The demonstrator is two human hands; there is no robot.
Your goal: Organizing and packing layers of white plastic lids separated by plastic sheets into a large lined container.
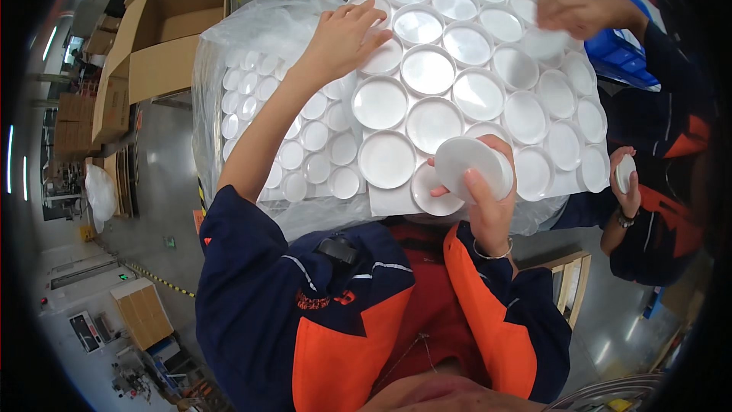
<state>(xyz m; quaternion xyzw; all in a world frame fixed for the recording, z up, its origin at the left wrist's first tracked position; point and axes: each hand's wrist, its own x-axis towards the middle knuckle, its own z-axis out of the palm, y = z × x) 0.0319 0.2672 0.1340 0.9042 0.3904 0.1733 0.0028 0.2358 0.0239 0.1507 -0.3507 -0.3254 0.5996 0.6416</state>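
Round white shallow dishes [431, 126] stand in rows on a white sheet in front of me. My left hand [343, 40] reaches over the far left dishes, its fingers spread, next to a white dish [383, 56]. I cannot tell whether the fingertips touch it. Near the front edge, my right hand [492, 206] grips a small stack of round white discs [467, 168], thumb on the top face and fingers round the rim. Behind the stack, one front dish [432, 189] is partly hidden.
Smaller white round pieces [314, 135] lie under clear plastic film [217, 53] on the left. A co-worker at the right has one blurred hand [572, 11] over the dishes and another [625, 191] holding white discs. A blue bin [610, 49] and an open cardboard box [171, 61] stand nearby.
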